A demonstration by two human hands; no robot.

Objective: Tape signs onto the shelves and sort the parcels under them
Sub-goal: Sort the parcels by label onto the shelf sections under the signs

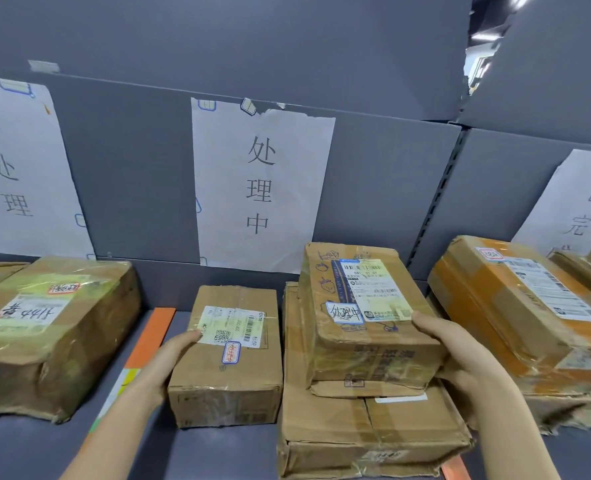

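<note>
3 white paper sheets with hand-drawn characters hang on the grey corrugated back panel of the shelf (17,452). They are a left sign (17,168), a middle sign (259,188) with a torn top edge and blue-edged tape tabs, and a right sign (578,202) cut by the frame.

Under the middle sign, the left hand (169,362) grips the left side of a small carton (225,368), thumb flat on its white label. Its other fingers are hidden, probably wrapped round the side wall.

The right hand (460,358) clasps the right end of the upper carton (363,313), thumb on top. This creased, tape-glossy box lies on a wide flat carton (366,431) with crushed corners.

A bulging film-wrapped parcel (52,327) sits to the left and an orange-taped parcel (515,306) to the right. A slim orange strip (148,341) lies on the shelf beside the small carton.
</note>
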